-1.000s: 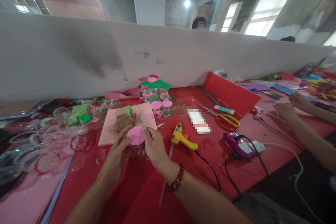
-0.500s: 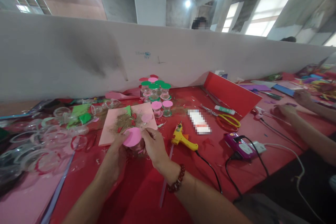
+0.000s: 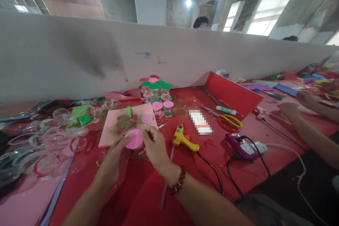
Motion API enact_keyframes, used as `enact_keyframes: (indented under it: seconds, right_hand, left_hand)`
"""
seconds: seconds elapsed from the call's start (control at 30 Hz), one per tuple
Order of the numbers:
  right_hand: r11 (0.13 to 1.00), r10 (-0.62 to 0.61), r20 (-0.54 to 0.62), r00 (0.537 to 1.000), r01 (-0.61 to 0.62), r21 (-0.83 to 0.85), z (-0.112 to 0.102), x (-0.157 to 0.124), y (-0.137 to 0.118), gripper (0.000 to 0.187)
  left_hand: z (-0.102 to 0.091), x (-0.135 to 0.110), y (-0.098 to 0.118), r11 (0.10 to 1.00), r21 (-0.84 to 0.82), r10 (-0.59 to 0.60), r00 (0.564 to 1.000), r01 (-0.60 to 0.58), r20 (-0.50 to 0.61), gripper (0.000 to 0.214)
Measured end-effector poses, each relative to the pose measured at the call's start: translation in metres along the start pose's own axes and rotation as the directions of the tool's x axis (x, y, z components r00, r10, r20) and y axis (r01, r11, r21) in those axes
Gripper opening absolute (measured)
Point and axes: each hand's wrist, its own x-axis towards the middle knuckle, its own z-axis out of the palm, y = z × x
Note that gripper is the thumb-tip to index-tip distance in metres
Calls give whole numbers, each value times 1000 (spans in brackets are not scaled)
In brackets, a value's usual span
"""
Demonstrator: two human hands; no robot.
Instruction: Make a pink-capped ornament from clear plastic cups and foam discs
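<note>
Between my hands is a pink paper disc (image 3: pixel 134 139), tilted toward me over the red table. My left hand (image 3: pixel 116 153) grips its left edge with the thumb on top. On the right edge, the bent fingers of my right hand (image 3: pixel 154 146) pinch the disc. What lies under the disc is mostly hidden. Just behind is a pink sheet (image 3: pixel 108 132) strewn with brown grains and red scraps. Farther back stand several clear plastic cups (image 3: pixel 166 96) joined into hourglass shapes, capped with pink, green and red discs.
A yellow glue gun (image 3: pixel 183 140) lies right of my hands, its cord trailing forward. Scissors (image 3: pixel 230 120), a glue stick (image 3: pixel 226 109) and a purple power socket (image 3: pixel 242 147) sit beyond it. Loose clear cups (image 3: pixel 55 136) crowd the left. A co-worker's hands (image 3: pixel 290 111) are far right.
The pink disc has tipped a little in my hands, and the clear cup visible under it before is now hardly seen. The co-worker's hand at right has shifted slightly.
</note>
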Motion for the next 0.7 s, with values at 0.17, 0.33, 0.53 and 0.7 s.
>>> enact_keyframes:
  seconds: [0.17, 0.33, 0.53, 0.7]
  right_hand:
    - [993, -21, 1, 1000, 21, -114, 0, -2, 2, 17]
    - [984, -16, 33, 999, 22, -177, 0, -1, 0, 15]
    - [971, -5, 101, 995, 29, -237, 2, -1, 0, 20]
    - [965, -33, 153, 988, 71, -252, 4, -5, 2, 15]
  left_hand:
    - [2, -2, 3, 1000, -1, -11, 1000, 11, -5, 35]
    - [0, -2, 3, 1000, 6, -3, 1000, 3, -25, 35]
    - [-7, 2, 1, 999, 9, 35, 999, -34, -19, 23]
    - [-8, 4, 3, 995, 42, 96, 986, -92, -134, 21]
